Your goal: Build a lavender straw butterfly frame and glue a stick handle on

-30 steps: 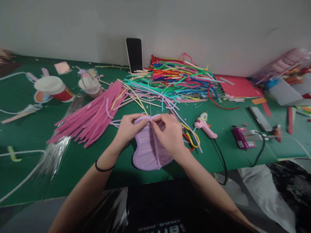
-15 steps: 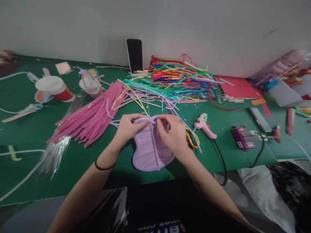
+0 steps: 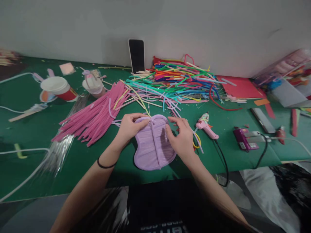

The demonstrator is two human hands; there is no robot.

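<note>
Right now a lilac, fuzzy-edged panel (image 3: 144, 145) lies between the person's two hands, near the front edge of the green table (image 3: 97, 184), with a raised lilac strip (image 3: 155, 142) running down its middle. The left hand (image 3: 130, 126) pinches the panel's upper left rim between thumb and fingers; the right hand (image 3: 182, 136) is loosely spread at the opposite rim, thumb and forefinger apart, and whether the thumb touches the edge cannot be told. Close by on the left, a thick bundle of pink stems (image 3: 89, 113) fans out, partly over clear plastic wrap (image 3: 58, 149), while a multicoloured heap of stems (image 3: 184, 77) crowds the space behind the panel, some loose ones trailing towards the hands. A phone (image 3: 137, 56) leans upright against the wall. Just beyond the right hand, which partly hides a yellow loop handle (image 3: 198, 142), rests a pink glue gun (image 3: 207, 127), its black cord running towards the table's front edge. Farther out are a red-and-white paper cup (image 3: 57, 89), a red sheet (image 3: 239, 87) and a purple box (image 3: 244, 139). White lettering (image 3: 167, 229) on the person's dark shirt (image 3: 155, 200) is cut off and cannot be read whole; the box's small pale label is too tiny to make out.
</note>
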